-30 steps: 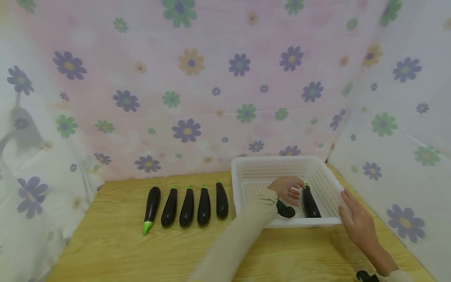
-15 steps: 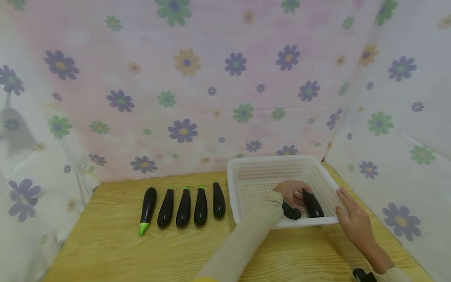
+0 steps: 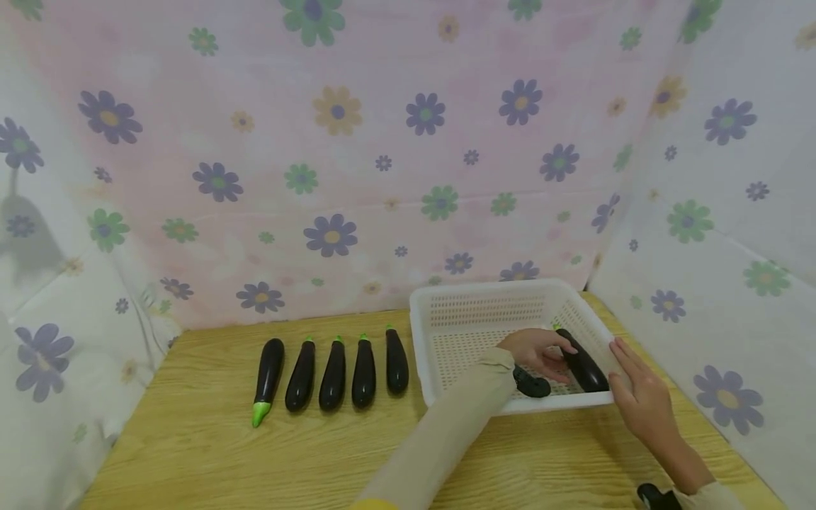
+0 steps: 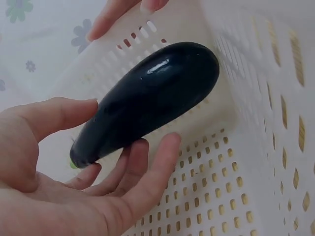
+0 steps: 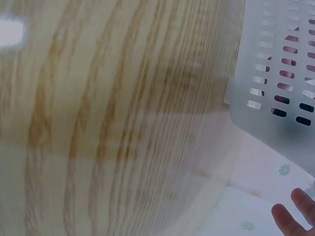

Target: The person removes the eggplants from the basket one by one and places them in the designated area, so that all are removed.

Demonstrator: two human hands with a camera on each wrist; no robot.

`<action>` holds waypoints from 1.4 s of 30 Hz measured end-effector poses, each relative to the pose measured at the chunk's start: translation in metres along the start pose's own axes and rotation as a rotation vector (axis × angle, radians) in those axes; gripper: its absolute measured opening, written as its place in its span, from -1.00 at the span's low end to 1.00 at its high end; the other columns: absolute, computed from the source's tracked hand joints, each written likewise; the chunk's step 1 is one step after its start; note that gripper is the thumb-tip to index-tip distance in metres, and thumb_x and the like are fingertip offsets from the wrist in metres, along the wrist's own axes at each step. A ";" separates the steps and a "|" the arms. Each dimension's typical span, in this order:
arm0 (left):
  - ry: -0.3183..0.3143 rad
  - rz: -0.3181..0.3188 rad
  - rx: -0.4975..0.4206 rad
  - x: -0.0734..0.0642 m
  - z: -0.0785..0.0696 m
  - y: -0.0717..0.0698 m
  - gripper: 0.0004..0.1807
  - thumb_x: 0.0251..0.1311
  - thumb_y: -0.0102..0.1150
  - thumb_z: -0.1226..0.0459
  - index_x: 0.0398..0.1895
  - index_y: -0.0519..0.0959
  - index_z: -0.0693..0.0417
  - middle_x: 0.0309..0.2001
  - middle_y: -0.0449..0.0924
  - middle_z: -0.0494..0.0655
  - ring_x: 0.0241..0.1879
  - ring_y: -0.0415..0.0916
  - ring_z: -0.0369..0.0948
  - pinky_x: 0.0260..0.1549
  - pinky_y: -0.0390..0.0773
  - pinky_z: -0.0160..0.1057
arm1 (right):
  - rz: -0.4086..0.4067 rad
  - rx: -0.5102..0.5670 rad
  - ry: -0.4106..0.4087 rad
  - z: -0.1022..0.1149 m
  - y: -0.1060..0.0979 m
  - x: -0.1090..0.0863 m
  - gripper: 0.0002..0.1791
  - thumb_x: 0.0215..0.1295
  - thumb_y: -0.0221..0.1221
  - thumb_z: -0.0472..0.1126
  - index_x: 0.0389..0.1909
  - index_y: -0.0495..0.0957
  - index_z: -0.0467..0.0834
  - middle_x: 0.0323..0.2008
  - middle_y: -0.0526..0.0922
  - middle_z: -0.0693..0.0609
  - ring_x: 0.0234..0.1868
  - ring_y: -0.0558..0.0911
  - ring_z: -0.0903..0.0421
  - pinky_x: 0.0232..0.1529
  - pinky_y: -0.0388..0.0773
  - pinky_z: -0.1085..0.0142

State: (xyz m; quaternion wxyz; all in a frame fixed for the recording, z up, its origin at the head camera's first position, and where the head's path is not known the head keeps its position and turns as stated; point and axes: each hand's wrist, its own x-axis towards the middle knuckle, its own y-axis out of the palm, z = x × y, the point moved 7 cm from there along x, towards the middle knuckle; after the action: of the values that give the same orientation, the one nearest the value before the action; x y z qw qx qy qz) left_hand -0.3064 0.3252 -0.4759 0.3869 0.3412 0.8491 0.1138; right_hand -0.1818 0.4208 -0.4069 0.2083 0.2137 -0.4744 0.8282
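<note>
In the head view, my left hand [image 3: 538,352] reaches into a white perforated plastic basket [image 3: 440,382] and holds a glossy dark eggplant [image 3: 583,361] near its green stem end. The left wrist view shows the thumb against one side of this eggplant [image 4: 152,93] and bent fingers [image 4: 135,167] under the other. Its blunt end points toward the basket's front right corner. My right hand [image 3: 647,397] lies along the right rim with its fingers fairly straight, touching the basket from outside. Two of its fingertips [image 5: 283,216] show in the right wrist view.
Several more eggplants [image 3: 331,375] lie in a row on the wooden table [image 3: 255,467], left of the basket. The leftmost eggplant [image 3: 269,379] has its green end toward me. Flowered cloth [image 3: 357,177] closes off the back and both sides.
My left hand has moved right onto the eggplant in the basket. That eggplant now slants, its blunt end shifted right toward the front corner. My right hand stays at the rim.
</note>
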 end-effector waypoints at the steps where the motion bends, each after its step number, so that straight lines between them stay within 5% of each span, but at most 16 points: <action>1: 0.004 0.003 0.010 -0.001 0.000 0.001 -0.80 -0.05 0.20 0.42 -0.28 0.54 0.15 -0.21 0.44 0.25 -0.22 0.46 0.12 -0.13 0.40 0.10 | 0.002 0.001 -0.001 0.000 0.000 0.000 -0.49 0.23 -0.07 -0.30 0.24 0.22 -0.16 0.25 0.20 -0.07 0.24 0.16 -0.02 0.19 0.06 0.09; 8: 0.018 0.081 -0.043 -0.006 -0.005 0.007 -0.84 -0.01 0.16 0.40 -0.29 0.54 0.18 -0.26 0.47 0.20 -0.26 0.48 0.11 -0.02 0.33 0.04 | 0.014 -0.012 -0.001 0.002 0.001 0.002 -0.50 0.24 -0.09 -0.28 0.24 0.21 -0.16 0.25 0.20 -0.07 0.24 0.16 -0.05 0.17 0.06 0.01; 14: 0.063 0.108 0.032 -0.013 -0.009 0.009 -0.85 0.04 0.12 0.39 -0.28 0.54 0.22 -0.25 0.48 0.21 -0.24 0.47 0.08 -0.05 0.33 0.10 | 0.019 -0.013 0.002 0.005 -0.001 0.004 -0.49 0.24 -0.09 -0.29 0.24 0.20 -0.17 0.24 0.20 -0.12 0.23 0.17 -0.10 0.13 0.08 -0.04; 23: 0.031 0.144 -0.008 -0.013 -0.007 0.015 -0.83 0.07 0.11 0.36 -0.24 0.52 0.20 -0.22 0.46 0.23 -0.19 0.46 0.15 -0.04 0.34 0.06 | 0.043 -0.017 0.015 0.002 -0.001 0.001 -0.49 0.25 -0.12 -0.29 0.26 0.18 -0.17 0.26 0.17 -0.09 0.25 0.13 -0.04 0.06 0.10 -0.13; 29: 0.069 0.119 0.089 -0.009 -0.008 0.021 -0.82 0.04 0.16 0.31 -0.27 0.53 0.18 -0.25 0.46 0.20 -0.28 0.48 0.06 -0.12 0.43 0.01 | 0.047 -0.008 0.012 0.002 -0.002 -0.001 -0.49 0.24 -0.13 -0.30 0.26 0.18 -0.17 0.26 0.17 -0.11 0.25 0.12 -0.06 -0.07 0.16 -0.16; 34: 0.075 0.048 0.087 -0.014 -0.011 0.016 -0.72 -0.02 0.21 0.28 -0.19 0.48 0.11 -0.23 0.43 0.25 -0.29 0.48 0.11 -0.11 0.39 0.09 | 0.026 -0.023 0.028 0.001 -0.003 -0.001 -0.48 0.22 -0.09 -0.29 0.25 0.21 -0.15 0.26 0.19 -0.04 0.22 0.18 -0.12 -0.09 0.19 -0.14; 38: 0.078 0.049 0.061 -0.020 -0.017 0.011 -0.60 -0.01 0.19 0.31 -0.04 0.42 0.11 -0.16 0.40 0.31 -0.24 0.46 0.18 -0.15 0.39 0.14 | 0.010 -0.023 0.023 0.002 -0.003 -0.001 -0.47 0.20 -0.08 -0.29 0.24 0.21 -0.16 0.26 0.19 0.00 0.21 0.19 -0.12 -0.10 0.21 -0.10; 42: 0.104 0.076 0.077 -0.026 -0.026 0.007 -0.57 0.00 0.18 0.31 0.01 0.39 0.10 -0.12 0.38 0.33 -0.22 0.46 0.20 -0.24 0.44 0.14 | -0.002 -0.036 0.024 0.003 0.000 0.001 -0.48 0.19 -0.07 -0.30 0.23 0.23 -0.17 0.24 0.22 -0.02 0.10 0.33 -0.06 -0.26 0.23 0.20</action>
State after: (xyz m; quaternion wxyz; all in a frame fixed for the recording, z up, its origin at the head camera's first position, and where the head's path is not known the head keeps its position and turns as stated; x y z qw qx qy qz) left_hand -0.3096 0.3144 -0.4403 0.3244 0.3816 0.8581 0.1129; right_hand -0.1824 0.4181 -0.4049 0.2185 0.2006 -0.4865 0.8218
